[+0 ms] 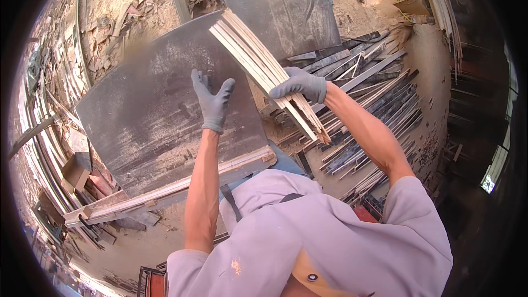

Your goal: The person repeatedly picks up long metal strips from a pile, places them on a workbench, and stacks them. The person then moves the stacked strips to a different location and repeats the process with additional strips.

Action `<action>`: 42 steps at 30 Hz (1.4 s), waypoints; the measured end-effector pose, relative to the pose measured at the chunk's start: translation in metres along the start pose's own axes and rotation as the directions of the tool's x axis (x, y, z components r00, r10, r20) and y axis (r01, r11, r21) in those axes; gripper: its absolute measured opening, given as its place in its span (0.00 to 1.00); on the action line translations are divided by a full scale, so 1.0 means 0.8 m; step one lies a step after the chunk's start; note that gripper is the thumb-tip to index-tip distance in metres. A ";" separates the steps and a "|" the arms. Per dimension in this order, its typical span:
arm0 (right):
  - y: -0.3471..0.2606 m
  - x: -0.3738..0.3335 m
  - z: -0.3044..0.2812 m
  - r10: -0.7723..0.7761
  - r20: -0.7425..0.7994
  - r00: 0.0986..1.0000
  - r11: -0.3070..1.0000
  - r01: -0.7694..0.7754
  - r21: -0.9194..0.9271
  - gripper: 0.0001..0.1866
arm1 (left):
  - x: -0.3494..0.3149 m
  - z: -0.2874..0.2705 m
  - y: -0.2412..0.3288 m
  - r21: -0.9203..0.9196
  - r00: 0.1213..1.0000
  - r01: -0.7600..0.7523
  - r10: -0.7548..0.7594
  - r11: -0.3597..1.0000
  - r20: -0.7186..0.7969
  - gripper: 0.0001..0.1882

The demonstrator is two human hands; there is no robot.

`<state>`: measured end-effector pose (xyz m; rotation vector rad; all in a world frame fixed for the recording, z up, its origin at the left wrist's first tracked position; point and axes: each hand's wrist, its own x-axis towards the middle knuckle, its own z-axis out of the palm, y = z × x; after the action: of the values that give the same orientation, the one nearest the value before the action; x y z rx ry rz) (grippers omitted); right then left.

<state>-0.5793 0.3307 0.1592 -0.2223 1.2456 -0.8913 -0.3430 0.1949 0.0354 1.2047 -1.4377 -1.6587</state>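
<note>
A bundle of thin pale wood strips [250, 49] is gripped near its lower end by my right hand [300, 85], which wears a grey glove. The strips slant from the upper left down to the lower right, and their lower ends look jagged. My left hand [212, 100], gloved in grey too, hovers over the dark metal tabletop [159, 104] with thumb and fingers apart and nothing in it. A gap separates it from the bundle. My right thumb lies across the top of the strips; the fingers beneath are hidden.
A wooden rail [181, 181] runs along the tabletop's near edge. To the right, a large pile of long strips [379, 115] lies on the ground. Wood scraps [104, 38] and sawdust cover the ground at the far left. A yellowish bucket [410, 3] stands at the far right.
</note>
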 end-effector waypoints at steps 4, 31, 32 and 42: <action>0.031 0.021 0.082 -0.018 0.107 0.994 0.955 0.049 -0.292 0.30 | -0.040 0.003 0.042 -0.626 0.804 0.594 -0.404 0.505 0.437 0.29; 0.082 -0.003 0.252 -0.194 -0.089 0.977 0.695 0.073 -0.715 0.42 | -0.059 -0.213 0.000 -0.691 0.862 0.224 -0.471 0.687 -0.189 0.34; 0.066 -0.007 0.246 -0.063 -0.026 0.998 0.843 0.039 -0.537 0.37 | -0.062 -0.221 -0.001 -0.734 0.876 0.215 -0.459 0.645 -0.146 0.32; 0.024 -0.048 0.176 -0.080 0.113 0.990 0.986 0.095 -0.138 0.33 | -0.063 -0.320 -0.004 -0.575 0.747 0.325 -0.577 0.751 -0.331 0.21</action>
<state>-0.4469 0.3262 0.2241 -0.4373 1.2077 -0.8548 -0.0886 0.1382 0.0467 1.6088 -0.3609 -1.7016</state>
